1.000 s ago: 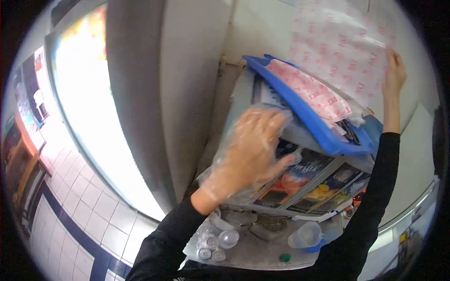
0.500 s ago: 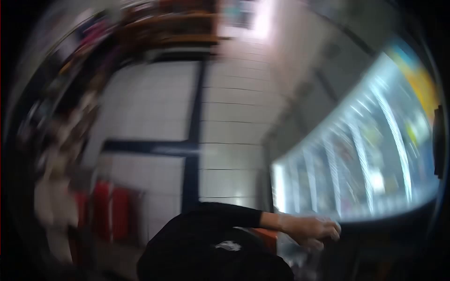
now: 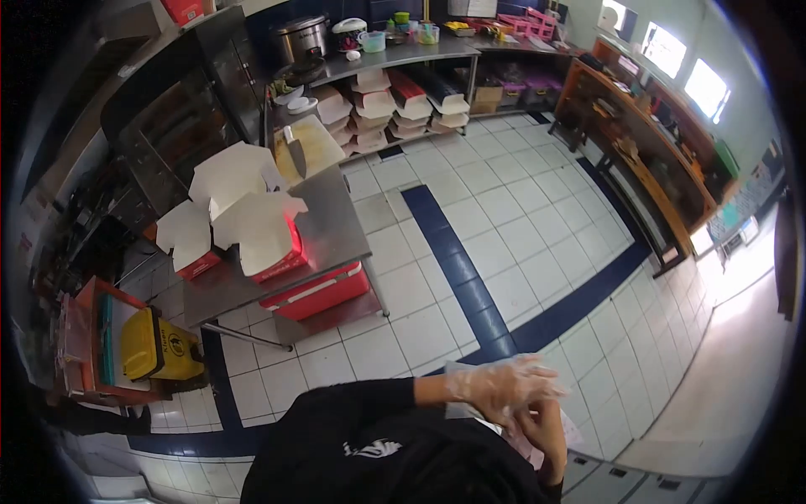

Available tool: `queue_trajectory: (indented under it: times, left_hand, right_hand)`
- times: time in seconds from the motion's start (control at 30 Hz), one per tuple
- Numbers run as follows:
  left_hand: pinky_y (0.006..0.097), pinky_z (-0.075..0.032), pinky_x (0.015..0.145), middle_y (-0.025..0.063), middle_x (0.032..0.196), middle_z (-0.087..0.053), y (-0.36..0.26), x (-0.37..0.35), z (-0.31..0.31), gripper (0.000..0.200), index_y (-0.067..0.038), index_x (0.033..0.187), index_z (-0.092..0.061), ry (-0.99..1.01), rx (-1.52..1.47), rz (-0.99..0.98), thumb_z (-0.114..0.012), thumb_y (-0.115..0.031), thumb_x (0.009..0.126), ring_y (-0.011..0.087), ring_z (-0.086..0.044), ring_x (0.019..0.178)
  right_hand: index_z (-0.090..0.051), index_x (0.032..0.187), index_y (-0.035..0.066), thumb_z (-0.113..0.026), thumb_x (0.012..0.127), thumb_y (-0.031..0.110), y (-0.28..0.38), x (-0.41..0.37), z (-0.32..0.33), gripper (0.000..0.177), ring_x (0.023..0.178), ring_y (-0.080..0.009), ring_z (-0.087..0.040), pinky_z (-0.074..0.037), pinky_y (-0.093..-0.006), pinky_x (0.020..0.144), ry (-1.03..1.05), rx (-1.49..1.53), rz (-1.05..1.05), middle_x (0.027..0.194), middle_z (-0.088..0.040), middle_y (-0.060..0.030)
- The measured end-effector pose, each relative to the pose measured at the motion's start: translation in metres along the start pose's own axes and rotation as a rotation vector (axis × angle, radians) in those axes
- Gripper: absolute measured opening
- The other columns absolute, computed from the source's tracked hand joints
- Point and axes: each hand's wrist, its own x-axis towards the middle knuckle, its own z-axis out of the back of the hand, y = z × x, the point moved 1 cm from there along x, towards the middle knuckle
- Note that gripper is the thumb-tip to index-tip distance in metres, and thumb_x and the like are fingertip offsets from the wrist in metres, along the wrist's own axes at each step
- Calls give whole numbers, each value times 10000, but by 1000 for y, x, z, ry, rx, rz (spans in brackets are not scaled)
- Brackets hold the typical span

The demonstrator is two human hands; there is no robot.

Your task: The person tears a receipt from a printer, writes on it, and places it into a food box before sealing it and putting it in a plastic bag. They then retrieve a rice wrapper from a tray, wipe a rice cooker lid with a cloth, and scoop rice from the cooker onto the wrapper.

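In a kitchen with a blue-banded white tile floor [image 3: 512,202], the gloved left hand [image 3: 504,386] rests on the right hand [image 3: 550,437], which curls around paper sheets [image 3: 576,427] well clear of the steel table [image 3: 336,220]. The left hand's grip cannot be told. Open boxes [image 3: 256,231] crowd the table's left edge.

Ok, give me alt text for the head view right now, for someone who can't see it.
A person's gloved left hand lies over the bare right hand, which seems to grip paper, low in the view above a white tiled floor. Beyond stands a steel table bearing open white boxes.
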Motion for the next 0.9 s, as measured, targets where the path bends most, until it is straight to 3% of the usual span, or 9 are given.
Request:
queue_trajectory:
  times: [0.07,0.23,0.33,0.43,0.53,0.67,0.8,0.83,0.9]
  left_hand:
    - [462,-351,1040,124,1294,-531,49,-17,13,794,-58,1327,-455,-136,42,79,-811,-243,642,321,-499,1210]
    - [387,-484,856,129,1089,-609,142,-20,76,676,-25,1293,-471,-373,97,334,-762,-147,695,313,-598,986]
    - [389,-480,837,128,1061,-613,227,-24,92,566,-52,1246,-522,-402,-124,555,-752,-184,746,305,-594,959]
    - [383,-490,812,92,975,-628,302,-1,163,375,-85,1092,-605,-347,124,724,-754,-197,766,283,-607,895]
    - [376,-493,762,89,876,-626,338,23,227,218,-71,942,-620,-496,136,688,-739,-179,794,286,-605,809]
    - [325,-503,757,91,864,-642,378,38,290,221,-49,960,-603,-656,205,851,-733,-133,803,241,-640,822]
    - [269,-523,747,50,972,-644,453,6,324,292,-48,1073,-583,-1100,147,805,-721,-39,816,125,-636,842]
    - [269,-530,719,45,843,-644,472,2,338,340,-31,1149,-549,-1155,297,792,-696,-36,842,114,-641,792]
    - [254,-527,708,46,833,-639,515,-16,367,353,-24,1160,-542,-1261,329,787,-694,-28,841,104,-634,794]
  right_hand:
    - [-622,841,-35,-667,809,160,43,64,5,203,667,-210,-620,-485,-325,585,89,122,98,779,-620,-133]
    - [-608,782,-12,-686,816,202,49,226,24,230,659,-251,-624,-485,-350,587,404,-32,277,741,-622,-150]
    - [-600,799,5,-688,804,208,52,314,48,221,685,-355,-607,-477,-396,620,429,-126,403,730,-609,-176]
    - [-597,825,21,-685,794,151,77,420,106,159,752,-370,-594,-473,-405,645,515,-249,401,805,-605,-163]
    - [-584,824,25,-671,807,137,97,495,133,143,748,-372,-589,-474,-407,647,482,-226,486,797,-588,-154]
    - [-578,844,32,-664,816,143,133,581,137,143,751,-376,-588,-475,-422,645,413,-230,628,790,-572,-150]
    - [-589,873,33,-680,806,160,142,668,124,169,749,-379,-590,-479,-423,646,367,-241,662,805,-585,-154]
    - [-594,881,31,-684,804,161,138,694,122,176,749,-380,-591,-480,-422,647,344,-234,657,814,-591,-156]
    - [-613,898,24,-693,798,165,140,741,117,191,734,-377,-600,-482,-414,644,285,-196,640,822,-609,-167]
